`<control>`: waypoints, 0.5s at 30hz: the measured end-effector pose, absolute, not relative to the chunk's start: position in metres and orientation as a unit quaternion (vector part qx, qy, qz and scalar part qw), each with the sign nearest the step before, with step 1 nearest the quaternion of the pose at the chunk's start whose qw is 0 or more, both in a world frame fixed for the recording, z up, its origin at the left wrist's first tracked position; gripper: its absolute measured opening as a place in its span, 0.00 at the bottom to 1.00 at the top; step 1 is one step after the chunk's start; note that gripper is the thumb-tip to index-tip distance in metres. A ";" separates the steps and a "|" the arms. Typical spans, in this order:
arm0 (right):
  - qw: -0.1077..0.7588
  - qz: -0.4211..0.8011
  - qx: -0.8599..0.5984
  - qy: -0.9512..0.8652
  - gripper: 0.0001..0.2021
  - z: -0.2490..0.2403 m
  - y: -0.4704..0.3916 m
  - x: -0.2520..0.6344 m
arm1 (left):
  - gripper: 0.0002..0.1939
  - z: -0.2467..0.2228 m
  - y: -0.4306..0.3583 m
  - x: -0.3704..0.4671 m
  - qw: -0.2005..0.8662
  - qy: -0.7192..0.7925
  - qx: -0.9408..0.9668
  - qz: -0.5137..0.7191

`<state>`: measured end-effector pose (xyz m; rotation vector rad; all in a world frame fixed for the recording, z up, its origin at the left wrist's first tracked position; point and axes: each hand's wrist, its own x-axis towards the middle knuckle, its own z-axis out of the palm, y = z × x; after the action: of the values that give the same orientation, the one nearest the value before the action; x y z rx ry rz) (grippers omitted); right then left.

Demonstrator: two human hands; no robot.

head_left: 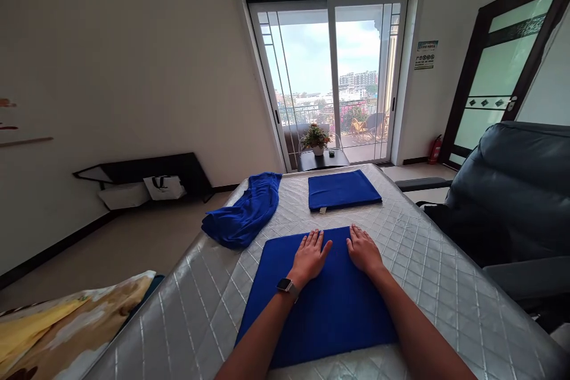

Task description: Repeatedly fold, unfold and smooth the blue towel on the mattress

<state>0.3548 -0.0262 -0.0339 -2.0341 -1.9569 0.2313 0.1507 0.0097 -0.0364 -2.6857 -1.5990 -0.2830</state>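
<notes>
White tag [323,210] beyond hands [308,258] on cloth [333,314]

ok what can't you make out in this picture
All in the head view:
- wall notice: print too small
- patterned blanket: cut off by left and bottom edges
- white bag: contents hidden by its sides
- near blue cloth: patches hidden under left hand and right hand

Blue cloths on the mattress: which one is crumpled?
The left cloth, bunched in loose folds; the far cloth and near cloth lie flat.
</notes>
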 end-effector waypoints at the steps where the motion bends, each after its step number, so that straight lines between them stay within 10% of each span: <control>1: 0.153 0.081 -0.711 -0.682 0.32 -0.034 -0.026 0.355 | 0.33 -0.038 0.012 0.138 0.004 -0.518 -0.851 -0.088; 15: 0.134 0.057 -0.708 -0.691 0.33 -0.041 -0.025 0.358 | 0.41 -0.040 0.010 0.003 0.006 -0.606 -0.790 -0.092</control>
<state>0.3582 -0.0251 -0.0413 -2.0530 -2.0032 0.1639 0.0030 0.0104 -0.0405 -2.4733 -1.8961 -0.2865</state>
